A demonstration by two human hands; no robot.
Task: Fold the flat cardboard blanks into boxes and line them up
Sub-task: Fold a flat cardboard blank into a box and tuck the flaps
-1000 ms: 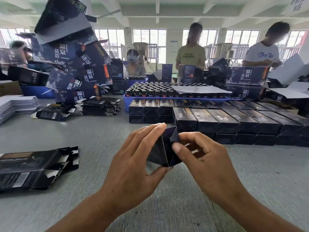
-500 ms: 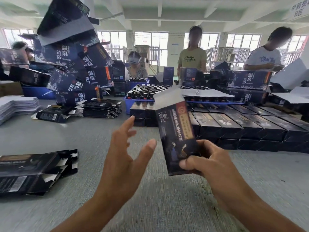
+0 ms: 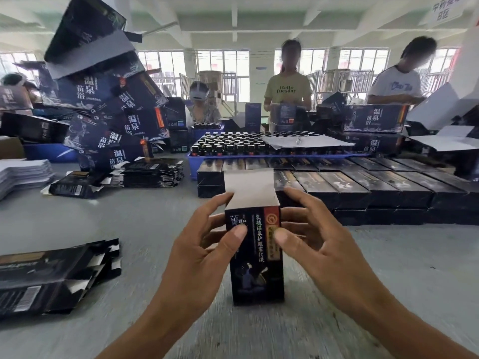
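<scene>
**Surface and Material Findings**

The upright dark printed cardboard box [image 3: 255,257] shows a slightly glossy outer face; its raised top flap [image 3: 248,189] is plain matt grey board inside. The grey tabletop [image 3: 129,224] looks matt and faintly mottled. The rows of finished dark boxes [image 3: 363,187] carry a soft sheen. The blue tray [image 3: 193,164] looks like smooth plastic.

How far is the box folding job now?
Done: rows of folded boxes lie lined up on the table. In hand: left hand and right hand hold one box upright, its top flap open. Left: flat blanks wait in a pile nearby.
</scene>
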